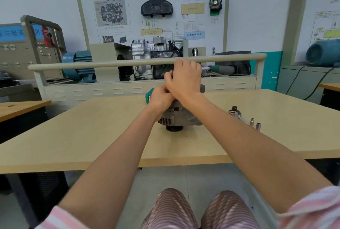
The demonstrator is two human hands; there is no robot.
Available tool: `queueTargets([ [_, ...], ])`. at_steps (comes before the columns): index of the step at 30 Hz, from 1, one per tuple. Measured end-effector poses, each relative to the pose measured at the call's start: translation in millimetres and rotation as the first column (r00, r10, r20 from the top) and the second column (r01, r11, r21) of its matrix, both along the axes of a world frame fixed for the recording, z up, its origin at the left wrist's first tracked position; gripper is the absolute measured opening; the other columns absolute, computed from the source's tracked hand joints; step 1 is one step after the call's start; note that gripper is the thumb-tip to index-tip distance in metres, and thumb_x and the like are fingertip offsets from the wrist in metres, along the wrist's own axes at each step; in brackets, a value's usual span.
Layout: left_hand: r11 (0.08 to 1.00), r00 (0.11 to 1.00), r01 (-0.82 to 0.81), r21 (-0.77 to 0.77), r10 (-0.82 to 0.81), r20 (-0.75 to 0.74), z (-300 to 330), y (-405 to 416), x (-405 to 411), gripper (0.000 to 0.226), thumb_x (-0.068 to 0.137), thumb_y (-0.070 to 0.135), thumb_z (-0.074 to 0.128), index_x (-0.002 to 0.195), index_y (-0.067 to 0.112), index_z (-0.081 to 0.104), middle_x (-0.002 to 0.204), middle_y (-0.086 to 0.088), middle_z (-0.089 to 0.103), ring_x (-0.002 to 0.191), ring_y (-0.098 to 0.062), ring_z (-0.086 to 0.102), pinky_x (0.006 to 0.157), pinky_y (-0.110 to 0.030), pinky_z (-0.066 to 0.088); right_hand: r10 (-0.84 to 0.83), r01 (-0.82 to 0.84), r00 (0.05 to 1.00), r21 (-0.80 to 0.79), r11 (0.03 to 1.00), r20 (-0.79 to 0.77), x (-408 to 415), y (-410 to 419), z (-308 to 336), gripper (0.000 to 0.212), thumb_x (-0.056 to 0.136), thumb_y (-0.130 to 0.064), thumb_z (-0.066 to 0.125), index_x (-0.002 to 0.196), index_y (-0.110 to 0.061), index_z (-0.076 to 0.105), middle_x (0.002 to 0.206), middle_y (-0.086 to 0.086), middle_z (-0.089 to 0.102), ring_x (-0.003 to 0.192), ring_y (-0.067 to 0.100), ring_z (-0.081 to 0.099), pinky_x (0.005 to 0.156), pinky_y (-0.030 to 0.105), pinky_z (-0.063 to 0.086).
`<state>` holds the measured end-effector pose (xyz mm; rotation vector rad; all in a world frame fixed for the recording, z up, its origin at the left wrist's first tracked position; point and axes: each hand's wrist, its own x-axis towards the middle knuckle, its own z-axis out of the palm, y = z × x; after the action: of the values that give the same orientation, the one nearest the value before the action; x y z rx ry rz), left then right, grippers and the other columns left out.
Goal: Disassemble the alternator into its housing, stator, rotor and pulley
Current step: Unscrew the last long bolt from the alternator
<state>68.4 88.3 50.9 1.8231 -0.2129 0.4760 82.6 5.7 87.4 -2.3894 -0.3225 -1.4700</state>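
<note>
Here the alternator stands on the table directly beneath both hands, its pulley turned toward the person. The left hand has its fingers curled down onto the top of the housing, beside a teal part there. The right hand sits just above it, closed around a tool whose teal handle sticks out to its right. Further right lie a ratchet and sockets.
</note>
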Motion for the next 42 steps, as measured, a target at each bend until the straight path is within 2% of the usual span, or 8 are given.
queueTargets([
  [4,1.000,1.000,0.024,-0.007,-0.024,0.005,0.2,-0.2,-2.3,0.015,0.087,0.005,0.062,0.080,0.018,0.064,0.077,-0.001,0.066,0.077,-0.015,0.061,0.068,-0.025,0.049,0.330,-0.328,0.944,0.149,0.933,0.012,-3.7,-4.3,4.9,0.026,0.088,-0.022,0.048,0.064,-0.012,0.049,0.069,0.001,0.048,0.074,0.019,0.044,0.082,0.034,0.032],
  [7,0.993,0.994,0.108,-0.039,-0.108,0.013,-1.4,0.8,-4.1,0.007,0.090,0.014,0.063,0.090,0.018,0.068,0.086,-0.003,0.070,0.083,-0.017,0.063,0.075,-0.029,0.050,0.707,-0.625,0.705,0.415,0.661,-0.063,-6.0,-8.6,14.2,0.041,0.091,-0.011,0.045,0.050,-0.010,0.038,0.051,0.003,0.038,0.057,0.017,0.037,0.065,0.029,0.032],
  [13,0.983,0.983,0.181,-0.035,-0.182,-0.020,-0.9,8.8,-2.8,0.022,0.091,0.020,0.065,0.111,0.016,0.072,0.102,-0.001,0.074,0.097,-0.013,0.068,0.087,-0.024,0.053,0.922,-0.554,0.387,0.798,0.236,-0.004,0.0,-10.9,27.5,0.056,0.096,-0.019,0.034,0.042,-0.010,0.041,0.047,0.003,0.050,0.060,0.011,0.055,0.066,0.019,0.039],
  [19,0.990,0.991,0.136,-0.031,-0.136,-0.002,5.6,6.3,-0.9,0.009,0.088,0.009,0.067,0.088,0.017,0.070,0.081,0.003,0.072,0.078,-0.009,0.067,0.073,-0.018,0.054,0.656,-0.584,0.748,0.370,0.722,-0.100,1.7,-10.3,11.0,0.034,0.091,-0.014,0.043,0.061,-0.002,0.053,0.064,0.012,0.054,0.063,0.016,0.046,0.065,0.030,0.040],
  [23,0.999,1.000,0.006,0.044,-0.006,-0.005,6.6,2.2,2.6,0.016,0.086,0.006,0.062,0.081,0.021,0.062,0.074,0.004,0.066,0.069,-0.005,0.060,0.053,-0.013,0.045,0.080,-0.080,0.997,-0.073,0.994,0.003,0.6,-6.4,2.5,0.026,0.089,-0.030,0.042,0.086,-0.010,0.058,0.084,0.005,0.056,0.084,0.022,0.051,0.083,0.035,0.035],
  [29,0.995,0.996,0.092,0.026,-0.092,0.008,1.7,3.4,0.5,0.015,0.089,0.012,0.063,0.081,0.025,0.066,0.069,0.013,0.069,0.072,-0.002,0.063,0.061,-0.015,0.046,0.316,-0.311,0.948,0.107,0.944,-0.030,-4.0,-9.5,9.0,0.031,0.089,-0.023,0.045,0.060,-0.014,0.046,0.060,-0.002,0.045,0.062,0.015,0.044,0.079,0.032,0.035],
  [36,0.974,0.974,0.227,0.018,-0.226,-0.024,1.5,11.4,-4.2,0.016,0.094,0.026,0.060,0.099,0.036,0.070,0.094,0.010,0.075,0.091,-0.002,0.069,0.078,-0.017,0.049,0.885,-0.581,0.465,0.754,0.306,-0.001,-1.2,-8.4,24.3,0.050,0.093,-0.012,0.041,0.043,-0.012,0.037,0.049,0.007,0.042,0.056,0.014,0.046,0.055,0.008,0.040],
  [42,0.983,0.983,0.185,0.003,-0.185,-0.004,0.1,8.8,2.4,0.011,0.091,0.021,0.064,0.097,0.027,0.071,0.086,0.010,0.075,0.083,-0.003,0.069,0.076,-0.019,0.050,0.790,-0.583,0.607,0.624,0.520,-0.091,2.5,-15.1,16.1,0.042,0.092,-0.013,0.040,0.050,-0.011,0.047,0.055,0.002,0.045,0.056,0.012,0.042,0.058,0.019,0.037],
])
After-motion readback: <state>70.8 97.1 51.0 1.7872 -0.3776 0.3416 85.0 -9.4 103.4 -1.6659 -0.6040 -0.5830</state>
